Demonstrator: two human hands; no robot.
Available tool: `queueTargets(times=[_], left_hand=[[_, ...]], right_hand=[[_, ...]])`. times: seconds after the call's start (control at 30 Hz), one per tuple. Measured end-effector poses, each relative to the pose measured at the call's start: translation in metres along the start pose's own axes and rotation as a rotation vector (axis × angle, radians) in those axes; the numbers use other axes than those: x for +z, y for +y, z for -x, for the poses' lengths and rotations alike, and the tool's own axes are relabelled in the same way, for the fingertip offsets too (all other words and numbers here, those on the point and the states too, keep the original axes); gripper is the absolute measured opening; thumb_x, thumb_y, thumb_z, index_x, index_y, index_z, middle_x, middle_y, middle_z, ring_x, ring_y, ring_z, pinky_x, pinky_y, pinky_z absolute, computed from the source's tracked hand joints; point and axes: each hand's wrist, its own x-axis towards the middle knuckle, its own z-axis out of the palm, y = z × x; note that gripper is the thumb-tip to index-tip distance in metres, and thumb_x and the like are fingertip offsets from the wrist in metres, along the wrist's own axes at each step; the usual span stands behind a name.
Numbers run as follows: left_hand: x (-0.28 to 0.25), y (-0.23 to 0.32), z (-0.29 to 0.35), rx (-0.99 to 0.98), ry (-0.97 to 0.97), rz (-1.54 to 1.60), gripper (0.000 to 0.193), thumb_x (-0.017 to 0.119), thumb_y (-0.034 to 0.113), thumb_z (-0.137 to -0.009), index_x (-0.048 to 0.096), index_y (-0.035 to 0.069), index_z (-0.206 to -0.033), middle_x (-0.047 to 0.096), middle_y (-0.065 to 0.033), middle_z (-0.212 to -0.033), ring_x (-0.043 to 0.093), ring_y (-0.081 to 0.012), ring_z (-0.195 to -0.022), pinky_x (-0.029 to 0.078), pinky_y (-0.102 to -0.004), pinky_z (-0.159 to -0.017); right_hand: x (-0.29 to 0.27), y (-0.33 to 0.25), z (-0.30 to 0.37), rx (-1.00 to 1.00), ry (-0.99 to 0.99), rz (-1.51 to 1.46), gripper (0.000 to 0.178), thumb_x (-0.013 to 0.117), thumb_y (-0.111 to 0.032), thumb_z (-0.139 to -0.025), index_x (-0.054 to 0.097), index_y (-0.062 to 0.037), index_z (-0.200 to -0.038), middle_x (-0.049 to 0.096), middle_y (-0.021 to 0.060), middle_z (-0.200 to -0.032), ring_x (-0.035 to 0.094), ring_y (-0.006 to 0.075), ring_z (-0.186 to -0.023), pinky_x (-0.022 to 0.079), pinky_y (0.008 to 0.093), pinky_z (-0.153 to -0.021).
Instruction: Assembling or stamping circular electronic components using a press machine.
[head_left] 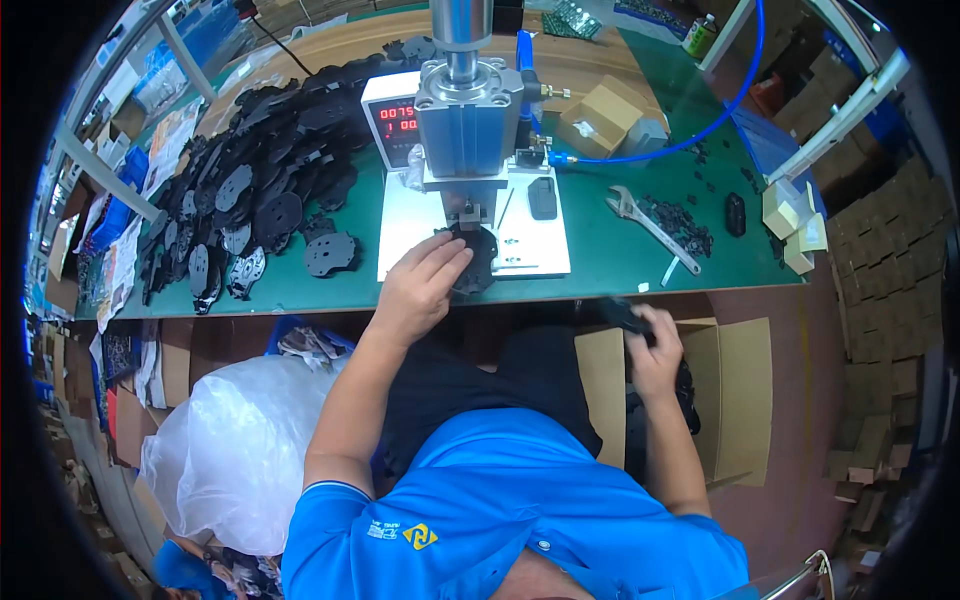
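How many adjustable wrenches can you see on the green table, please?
1: the silver adjustable wrench lies on the green table to the right of the press, beside scattered small black parts. Another could be hidden beneath the piled black plates.

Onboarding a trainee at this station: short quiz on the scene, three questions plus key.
1. True or false: the adjustable wrench lies on the bench to the right of the pneumatic press.

2. What is the person's left grip touching?
A) the blue air hose
B) the black plate under the press
C) the opened cardboard box on the bench

3. Fill in: the digital display unit beside the press shows ____-coloured digits.

Key: 1. True. 2. B. 3. Red.
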Motion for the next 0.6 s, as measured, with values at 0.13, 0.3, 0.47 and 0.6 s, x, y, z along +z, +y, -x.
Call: queueTargets(times=[0.13, 0.3, 0.47, 0.6], left_hand=[[0.014, 0.001, 0.009, -0.048, -0.041, -0.042, 0.046, 0.072, -0.005, -0.083, 0.081, 0.002, -0.128, 0.08, -0.0113, -0.138, 0.076, -0.036, -0.13, 0.061, -0.045, -0.112], [0.015, 0.001, 0.005, -0.078, -0.065, -0.044, 0.047, 0.071, -0.006, -0.083, 0.081, 0.003, -0.128, 0.08, -0.0113, -0.14, 0.073, -0.0361, -0.135, 0.059, -0.0452, -0.116], [0.014, 0.008, 0.009, -0.135, -0.006, -0.057, 0.047, 0.071, -0.006, -0.083, 0.082, 0.005, -0.127, 0.078, -0.0115, -0.136, 0.071, -0.0363, -0.132, 0.058, -0.0452, -0.116], [0.019, 0.011, 0.009, -0.179, -0.016, -0.079, 0.046, 0.071, -0.005, -0.084, 0.082, 0.006, -0.128, 0.076, -0.0116, -0.131, 0.07, -0.0359, -0.128, 0.058, -0.0452, -0.113]], right_hand=[[-0.064, 0.045, 0.067, 0.38, 0.018, 0.261, 0.032, 0.08, -0.006, -0.095, 0.08, -0.0009, -0.127, 0.074, 0.0114, -0.111, 0.07, 0.0279, -0.097, 0.057, 0.0362, -0.091], [-0.115, 0.083, 0.129, 0.459, -0.343, 0.922, 0.05, 0.078, -0.006, -0.094, 0.073, -0.0054, -0.144, 0.07, 0.0176, -0.112, 0.07, 0.0393, -0.096, 0.059, 0.0457, -0.092], [-0.024, 0.034, 0.049, 0.221, -0.278, 0.414, 0.055, 0.078, -0.001, -0.092, 0.071, -0.0086, -0.146, 0.069, 0.0204, -0.128, 0.071, 0.0412, -0.107, 0.06, 0.0473, -0.098], [0.065, -0.053, -0.027, -0.361, -0.234, 0.321, 0.053, 0.081, 0.002, -0.089, 0.073, -0.0045, -0.141, 0.07, 0.0172, -0.135, 0.068, 0.0392, -0.122, 0.057, 0.0453, -0.108]])
